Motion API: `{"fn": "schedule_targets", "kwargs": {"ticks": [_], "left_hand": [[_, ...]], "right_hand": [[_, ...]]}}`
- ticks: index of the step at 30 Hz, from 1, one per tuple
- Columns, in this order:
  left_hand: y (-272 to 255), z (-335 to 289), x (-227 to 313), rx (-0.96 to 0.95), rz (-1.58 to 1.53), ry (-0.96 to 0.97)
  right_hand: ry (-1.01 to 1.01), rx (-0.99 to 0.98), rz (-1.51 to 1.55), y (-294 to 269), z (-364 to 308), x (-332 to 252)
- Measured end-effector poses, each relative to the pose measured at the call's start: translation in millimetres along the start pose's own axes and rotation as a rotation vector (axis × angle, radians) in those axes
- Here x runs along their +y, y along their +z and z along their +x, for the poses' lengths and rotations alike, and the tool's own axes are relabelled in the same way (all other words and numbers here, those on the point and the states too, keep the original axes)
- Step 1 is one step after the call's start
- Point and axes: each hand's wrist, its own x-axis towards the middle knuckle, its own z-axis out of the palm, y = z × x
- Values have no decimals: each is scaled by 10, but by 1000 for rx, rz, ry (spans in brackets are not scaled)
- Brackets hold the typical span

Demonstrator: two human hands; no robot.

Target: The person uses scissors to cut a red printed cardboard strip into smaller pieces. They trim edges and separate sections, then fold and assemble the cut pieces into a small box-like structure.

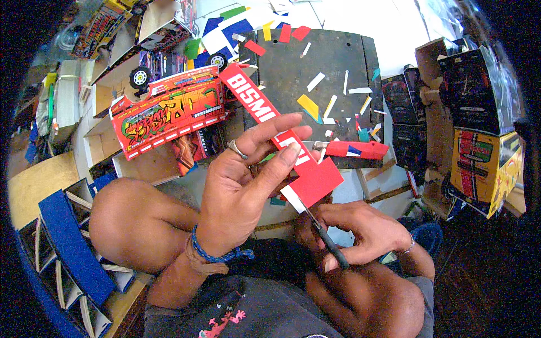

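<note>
Red with white lettering, the long flat strip is partly covered by the left hand, whose thumb and fingers pinch it, masking some letters. It slants above the near part of the dark worktop, its nearer end wider and mostly plain, with a white patch at the corner. The right hand grips a black-handled tool by that corner; fingers and shadow leave its full shape unclear.
</note>
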Motion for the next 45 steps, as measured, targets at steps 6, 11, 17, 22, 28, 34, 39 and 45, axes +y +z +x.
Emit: {"fn": "schedule_targets", "kwargs": {"ticks": [6,11,17,22,28,34,39,45], "left_hand": [[-9,-8,-18,-1,17,2],[-7,-27,-14,11,-3,-38],[-18,-22,-29,-7,21,-20],[-28,-25,-23,-11,19,-25],[-17,-16,-33,-10,-10,-6],[-20,-15,-33,-7,-3,-3],[-23,-12,-28,-3,17,-10],[-35,-3,-43,-8,24,3]], "right_hand": [[36,-49,0,-36,7,-9],[30,-50,-4,-45,19,-28],[24,-43,-13,-45,23,-47],[33,-41,0,-37,27,-50],[32,-21,-5,-16,25,-28],[37,-6,16,-13,19,-35],[98,-33,5,-45,6,-74],[70,11,42,-39,19,-95]]}}
